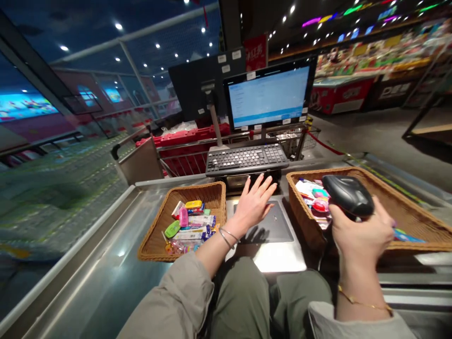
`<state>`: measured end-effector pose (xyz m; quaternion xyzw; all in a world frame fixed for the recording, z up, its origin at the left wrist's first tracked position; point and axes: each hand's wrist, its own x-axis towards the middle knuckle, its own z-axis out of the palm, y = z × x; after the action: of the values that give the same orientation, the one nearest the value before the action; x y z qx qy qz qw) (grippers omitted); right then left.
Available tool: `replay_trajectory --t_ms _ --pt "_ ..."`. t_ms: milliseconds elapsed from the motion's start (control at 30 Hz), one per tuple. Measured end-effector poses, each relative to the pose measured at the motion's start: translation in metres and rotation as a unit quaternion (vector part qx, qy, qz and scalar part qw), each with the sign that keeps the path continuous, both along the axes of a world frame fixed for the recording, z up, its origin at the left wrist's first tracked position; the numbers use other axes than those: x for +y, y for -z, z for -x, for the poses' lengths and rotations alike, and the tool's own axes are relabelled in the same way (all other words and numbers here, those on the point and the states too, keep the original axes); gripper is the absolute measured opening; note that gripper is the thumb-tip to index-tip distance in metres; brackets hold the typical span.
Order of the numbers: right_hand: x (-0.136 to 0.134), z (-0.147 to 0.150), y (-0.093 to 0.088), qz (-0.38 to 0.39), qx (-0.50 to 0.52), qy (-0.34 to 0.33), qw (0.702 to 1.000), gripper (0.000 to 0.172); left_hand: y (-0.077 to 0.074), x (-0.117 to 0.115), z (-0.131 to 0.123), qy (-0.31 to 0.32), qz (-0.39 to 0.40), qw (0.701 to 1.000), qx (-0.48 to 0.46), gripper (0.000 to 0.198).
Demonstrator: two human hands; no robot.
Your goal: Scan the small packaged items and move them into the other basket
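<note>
My right hand (360, 235) is closed round the grip of a black handheld barcode scanner (348, 194), held up over the near left corner of the right wicker basket (409, 212). My left hand (253, 203) is open, fingers spread, hovering above the dark scanner plate (273, 226) set in the steel counter, just in front of the keyboard (247, 159). It holds nothing. The left wicker basket (158, 226) beside that wrist contains several small colourful packets (189, 223). More colourful packets (316, 200) lie in the right basket.
A lit monitor (269, 96) stands behind the keyboard, with a second dark screen (194, 84) to its left. Red shopping baskets (187, 141) sit in a metal cart behind the steel counter (106, 273). Store shelves (370, 61) stand at the far right.
</note>
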<state>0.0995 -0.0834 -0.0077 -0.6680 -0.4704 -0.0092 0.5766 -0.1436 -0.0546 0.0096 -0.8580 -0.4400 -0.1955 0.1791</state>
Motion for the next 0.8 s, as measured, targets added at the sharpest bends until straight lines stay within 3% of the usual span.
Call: replay_trajectory --t_ms 100,233,367,567,800 --pt "0.001 0.026 -0.003 -0.001 0.017 -0.003 1.0 0.052 0.001 -0.009 0.031 -0.024 -0.001 1.0 -0.013 0.057" --pt "0.002 0.062 -0.001 -0.016 -0.018 -0.069 0.997 0.039 0.006 -0.021 0.077 -0.056 -0.01 0.998 -0.018 0.052" --pt "0.003 0.089 0.005 0.0 -0.033 -0.111 0.993 0.038 0.014 -0.03 0.122 -0.101 0.002 0.995 -0.014 0.05" --pt "0.005 0.11 0.012 0.004 -0.04 -0.138 0.99 0.036 0.028 -0.038 0.182 -0.163 0.034 0.986 0.016 0.05" --pt "0.007 0.12 0.018 0.012 -0.038 -0.15 0.988 0.029 0.033 -0.047 0.242 -0.222 0.105 0.967 0.074 0.052"
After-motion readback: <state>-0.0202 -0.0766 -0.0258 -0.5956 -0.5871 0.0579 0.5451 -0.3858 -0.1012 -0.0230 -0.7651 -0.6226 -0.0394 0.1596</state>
